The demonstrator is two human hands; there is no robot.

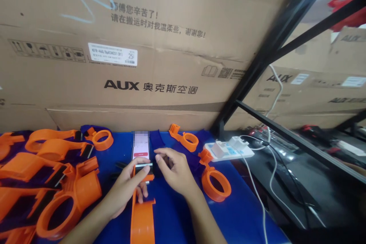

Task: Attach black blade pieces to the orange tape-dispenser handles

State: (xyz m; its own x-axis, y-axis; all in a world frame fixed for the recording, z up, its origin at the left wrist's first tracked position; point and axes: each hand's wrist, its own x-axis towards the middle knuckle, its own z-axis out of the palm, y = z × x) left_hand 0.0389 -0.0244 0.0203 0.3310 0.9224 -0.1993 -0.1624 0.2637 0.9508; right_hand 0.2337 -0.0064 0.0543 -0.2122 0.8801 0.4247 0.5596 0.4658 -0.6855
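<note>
The orange plastic tape dispenser stands lengthwise at the lower centre of the frame, its toothed strip upward, its wide curved part downward.

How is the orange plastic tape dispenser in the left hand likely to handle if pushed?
The orange plastic tape dispenser likely stays stiff: its long side looks straight in the left hand. It seems light, as only that hand grips it. Its rounded end might make it rock.
</note>
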